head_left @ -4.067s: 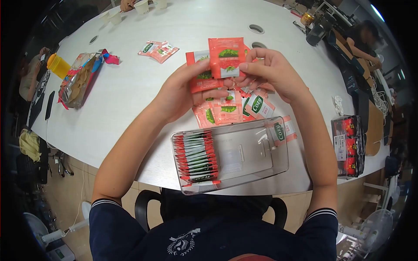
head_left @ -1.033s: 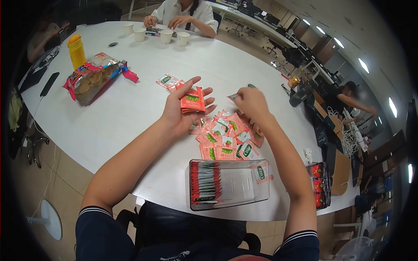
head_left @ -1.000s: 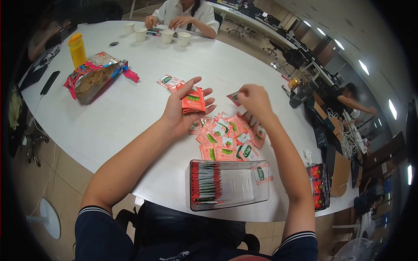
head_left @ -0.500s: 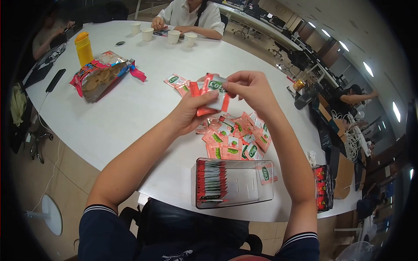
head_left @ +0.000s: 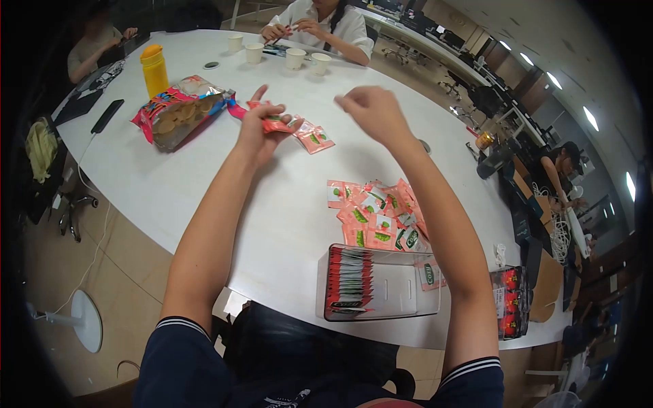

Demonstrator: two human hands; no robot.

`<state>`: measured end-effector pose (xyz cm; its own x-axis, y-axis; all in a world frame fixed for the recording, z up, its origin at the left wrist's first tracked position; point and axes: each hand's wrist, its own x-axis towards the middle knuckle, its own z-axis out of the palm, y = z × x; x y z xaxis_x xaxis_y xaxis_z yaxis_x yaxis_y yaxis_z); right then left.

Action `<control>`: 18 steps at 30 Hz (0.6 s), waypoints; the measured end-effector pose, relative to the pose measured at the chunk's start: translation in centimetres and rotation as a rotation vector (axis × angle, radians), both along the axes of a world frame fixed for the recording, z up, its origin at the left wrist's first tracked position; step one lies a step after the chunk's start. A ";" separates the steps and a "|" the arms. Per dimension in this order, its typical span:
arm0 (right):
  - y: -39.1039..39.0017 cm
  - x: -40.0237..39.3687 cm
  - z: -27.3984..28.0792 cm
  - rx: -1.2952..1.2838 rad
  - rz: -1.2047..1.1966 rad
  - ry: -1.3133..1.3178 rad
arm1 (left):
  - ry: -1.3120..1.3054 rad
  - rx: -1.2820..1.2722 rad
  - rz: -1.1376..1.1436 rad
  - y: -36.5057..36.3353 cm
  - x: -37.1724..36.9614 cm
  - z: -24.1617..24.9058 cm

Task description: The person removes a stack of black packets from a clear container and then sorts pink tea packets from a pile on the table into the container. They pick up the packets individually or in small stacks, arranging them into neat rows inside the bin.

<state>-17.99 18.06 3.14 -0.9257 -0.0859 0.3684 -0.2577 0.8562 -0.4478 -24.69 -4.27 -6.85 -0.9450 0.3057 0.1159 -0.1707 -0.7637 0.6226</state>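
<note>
My left hand [head_left: 262,132] is closed around a few pink sachets [head_left: 277,124], left of two loose sachets [head_left: 315,137] lying on the white table. Raised over the table, my right hand [head_left: 371,112] has its fingers bent together; what they hold, if anything, is hidden. Below it lies a loose pile of pink sachets [head_left: 382,216]. Nearer to me stands a clear plastic box [head_left: 394,287] with a row of upright sachets [head_left: 349,282] in its left part and one sachet [head_left: 430,273] at its right end.
An open snack bag [head_left: 180,115] and a yellow bottle [head_left: 154,71] are at the left. Paper cups [head_left: 295,59] stand at the far side by a seated person [head_left: 320,30]. A pack of red items [head_left: 509,302] sits at the right edge of the white table [head_left: 272,224].
My hands have moved apart, the left one to the left with its sachets and the right one slightly up. The sachet between them is no longer held up by both hands. The view has shifted.
</note>
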 end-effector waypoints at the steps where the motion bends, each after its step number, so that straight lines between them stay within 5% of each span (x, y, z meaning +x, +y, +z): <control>1: 0.1 -1.4 -1.2 0.160 0.030 -0.004 | -0.071 0.061 -0.017 -1.0 -1.6 -1.3; 3: 0.0 -3.8 -4.8 0.390 0.087 0.017 | -0.187 0.137 0.000 -1.7 -2.5 -1.2; 5: -3.1 -3.5 -5.5 0.547 0.017 -0.288 | -0.286 0.169 0.068 -0.9 -1.2 -0.6; 8: -3.4 -5.2 -10.1 0.626 0.007 -0.253 | -0.256 0.314 -0.119 -1.0 -1.8 -1.1; 14: -1.2 -1.9 -5.2 0.556 0.147 -0.375 | -0.384 0.219 -0.099 -0.4 -2.9 -1.6; 18: 3.4 3.3 -2.7 0.548 0.256 -0.165 | -0.309 0.168 -0.098 0.4 -2.5 -2.3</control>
<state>-14.65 21.48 0.43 -0.8916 -0.4486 0.0618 -0.4501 0.8929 -0.0128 -27.20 -3.88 -9.12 -0.9103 0.3979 -0.1143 -0.4090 -0.8217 0.3969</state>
